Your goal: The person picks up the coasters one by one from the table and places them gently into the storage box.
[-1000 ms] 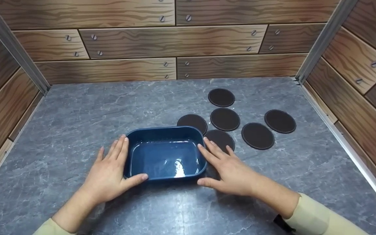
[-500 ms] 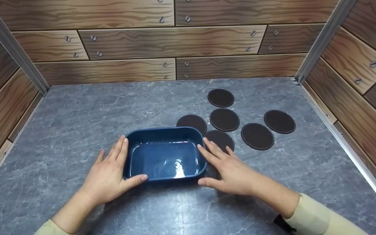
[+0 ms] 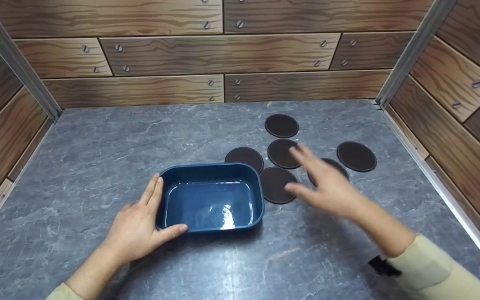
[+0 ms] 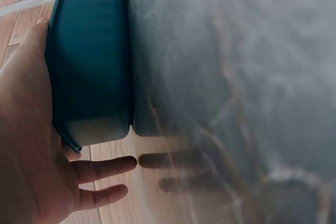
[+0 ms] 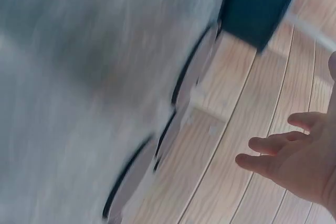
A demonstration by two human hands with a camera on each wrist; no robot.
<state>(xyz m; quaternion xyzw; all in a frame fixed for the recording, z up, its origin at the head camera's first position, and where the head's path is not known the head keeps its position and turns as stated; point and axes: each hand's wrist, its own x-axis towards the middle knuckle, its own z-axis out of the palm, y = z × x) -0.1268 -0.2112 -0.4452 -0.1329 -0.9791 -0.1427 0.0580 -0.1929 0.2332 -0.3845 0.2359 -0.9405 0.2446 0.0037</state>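
A blue rectangular baking dish [image 3: 206, 204] stands on the grey marbled tabletop with nothing in it. Along its left side my left hand [image 3: 138, 229] rests, fingers straight and thumb on the near rim; the left wrist view shows two fingers [image 4: 105, 170] stretched out apart from the dish wall [image 4: 89, 51]. My right hand [image 3: 331, 189], slightly blurred, hovers with spread fingers above dark round coasters. The nearest coaster [image 3: 277, 189] lies beside the dish's right side. Another coaster [image 3: 336, 163] is partly covered by the hand. From the right wrist, the same hand [image 5: 299, 156] holds nothing.
Further coasters lie flat: one at the back [image 3: 281, 126], one in the middle [image 3: 279, 153], one behind the dish [image 3: 244, 157] and one at the right [image 3: 356, 156]. Wood-patterned panels [image 3: 219, 54] wall in the back and both sides, with metal posts at the corners.
My right hand has left the dish's right side, risen and moved right and away from me over the coasters. The left hand and the dish stay in place.
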